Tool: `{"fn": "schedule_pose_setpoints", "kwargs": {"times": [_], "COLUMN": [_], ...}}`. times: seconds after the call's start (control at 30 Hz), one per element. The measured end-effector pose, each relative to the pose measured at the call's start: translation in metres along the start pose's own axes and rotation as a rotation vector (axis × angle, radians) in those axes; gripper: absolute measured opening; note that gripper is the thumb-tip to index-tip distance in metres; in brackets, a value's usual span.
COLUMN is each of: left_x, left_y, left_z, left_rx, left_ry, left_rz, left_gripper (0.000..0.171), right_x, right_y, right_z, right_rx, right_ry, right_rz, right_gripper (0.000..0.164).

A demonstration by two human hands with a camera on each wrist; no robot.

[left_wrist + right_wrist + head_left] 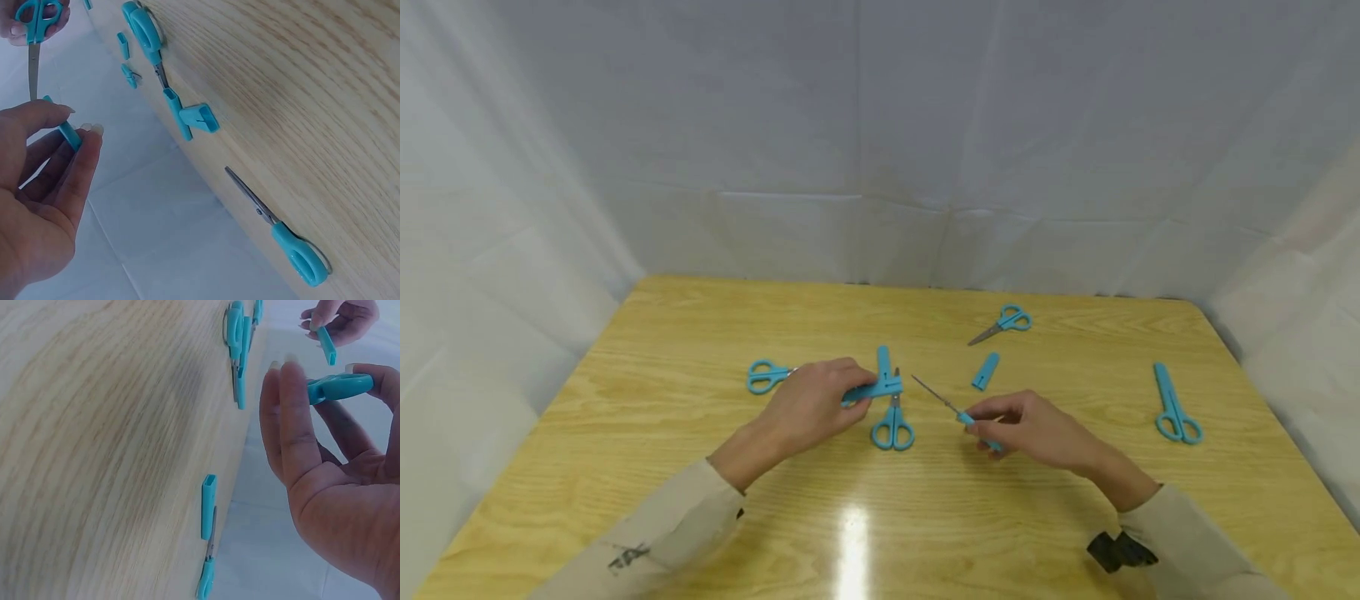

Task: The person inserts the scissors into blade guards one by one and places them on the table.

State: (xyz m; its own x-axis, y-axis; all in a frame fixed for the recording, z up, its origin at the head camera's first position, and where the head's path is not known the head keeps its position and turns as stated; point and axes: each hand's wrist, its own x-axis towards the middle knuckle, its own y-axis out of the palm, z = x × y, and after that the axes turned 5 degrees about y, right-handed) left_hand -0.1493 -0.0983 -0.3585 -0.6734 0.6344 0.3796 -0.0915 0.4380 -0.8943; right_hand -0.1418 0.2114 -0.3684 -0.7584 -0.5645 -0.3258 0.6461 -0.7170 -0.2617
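Note:
My left hand (820, 400) pinches a blue scissor sheath (70, 134) between thumb and fingers, its open end facing right. In my right hand (1030, 429) is a pair of scissors (936, 393), gripped by the blue handles, blades together and pointing up-left. In the left wrist view the blade tip comes close to the held sheath. Below the left fingers in the head view, another pair of scissors (892, 429) lies on the table, its blades toward a sheath (883, 358). One more sheath (200, 117) lies against that sheath in the left wrist view.
Scissors with bare blades (765, 377) lie left of the left hand, partly hidden by it. Toward the back right are open-bladed scissors (1015, 318) and a loose sheath (986, 372). Sheathed scissors (1176, 417) lie far right on the wooden table (700, 333). White sheeting (925, 125) surrounds it.

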Motion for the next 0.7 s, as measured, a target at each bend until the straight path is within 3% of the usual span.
{"fn": "schedule_pose_setpoints", "kwargs": {"times": [0.33, 0.57, 0.7], "left_x": [-0.0050, -0.0078, -0.0091], "left_y": [0.0025, 0.0047, 0.0046], "left_z": [0.0054, 0.0073, 0.0071], "left_rx": [0.033, 0.049, 0.045], "left_ry": [0.042, 0.063, 0.067], "left_rz": [-0.027, -0.040, -0.048], "left_gripper": [0.017, 0.017, 0.016], "right_x": [0.0011, 0.0039, 0.0048], "right_y": [-0.0016, -0.0024, -0.0027], "right_z": [-0.0032, -0.0045, -0.0032], "right_rx": [-0.006, -0.056, -0.064], "right_ry": [-0.015, -0.065, -0.037], "right_rz": [0.024, -0.015, -0.047], "right_gripper": [0.046, 0.047, 0.049]}}
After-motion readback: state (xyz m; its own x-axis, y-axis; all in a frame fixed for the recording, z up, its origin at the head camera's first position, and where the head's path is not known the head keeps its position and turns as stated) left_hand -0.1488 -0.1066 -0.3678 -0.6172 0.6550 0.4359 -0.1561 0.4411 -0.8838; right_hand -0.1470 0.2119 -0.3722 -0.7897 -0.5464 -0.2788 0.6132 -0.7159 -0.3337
